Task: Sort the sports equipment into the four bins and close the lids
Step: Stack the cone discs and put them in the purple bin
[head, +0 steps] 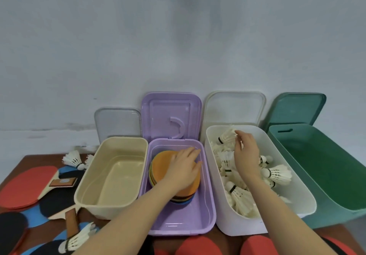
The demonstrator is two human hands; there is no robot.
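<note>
Right hand [246, 153] pinching shuttlecock [227, 137] by feather skirt, holding it above white bin [257, 223] piled with shuttlecocks. Left hand [185, 168] lying flat, fingers straight, pressing orange disc stack [164, 161] inside purple bin [178, 223]. Cream bin [89, 205] sitting left, green bin [336, 175] right, lids leaning behind. Paddles [25, 185] and loose shuttlecocks lying left on table. No readable writing.

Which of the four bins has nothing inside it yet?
Two: the beige bin at far left and the green bin at far right. The purple bin holds flat discs, the white bin shuttlecocks.

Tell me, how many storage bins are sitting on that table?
4, in a row with lids open: beige bin leftmost, purple bin, white bin, green bin rightmost.
</note>
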